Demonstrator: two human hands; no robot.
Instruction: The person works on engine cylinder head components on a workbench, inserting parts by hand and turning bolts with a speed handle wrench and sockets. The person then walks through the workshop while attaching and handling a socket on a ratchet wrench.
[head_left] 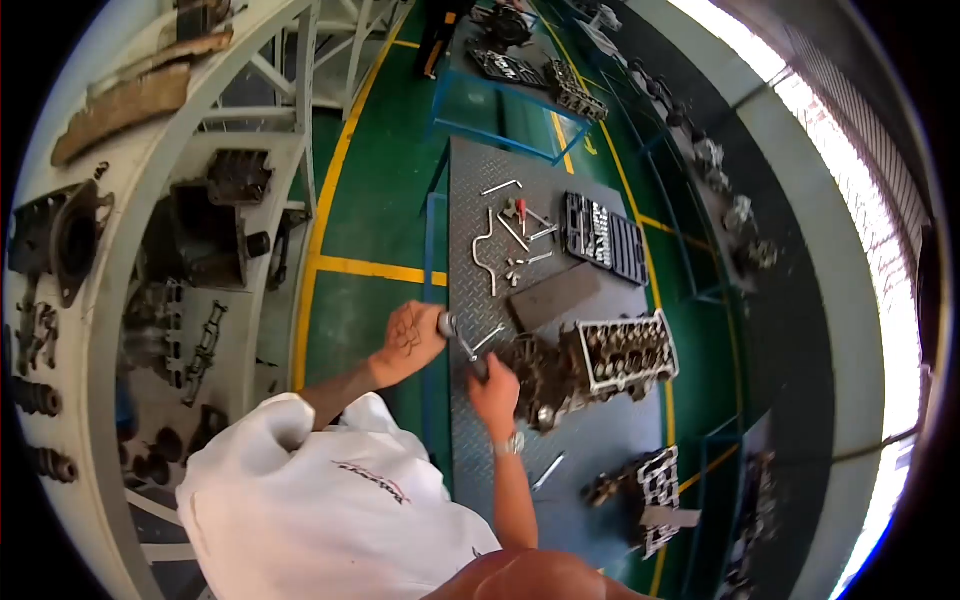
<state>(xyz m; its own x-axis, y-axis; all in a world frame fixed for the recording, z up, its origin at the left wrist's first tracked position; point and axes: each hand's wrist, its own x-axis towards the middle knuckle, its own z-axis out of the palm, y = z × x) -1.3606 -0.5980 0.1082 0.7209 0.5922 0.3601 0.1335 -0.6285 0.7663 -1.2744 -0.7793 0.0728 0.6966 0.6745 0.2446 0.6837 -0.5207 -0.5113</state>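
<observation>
My left hand is closed around a grey metal cylinder, which looks like a socket, just past the left edge of the metal table. My right hand, with a watch at the wrist, grips the dark handle of a ratchet wrench. Its shaft runs up toward the cylinder; whether the two are joined I cannot tell. A small wrench lies on the table close to both hands. Right of my right hand sits a greasy engine block with a bright-rimmed cylinder head on its side.
On the diamond-plate table lie a bent rod, a red-handled screwdriver, an open socket case, a flat plate and a loose wrench. Another engine part sits near. Shelving stands left; a person is ahead.
</observation>
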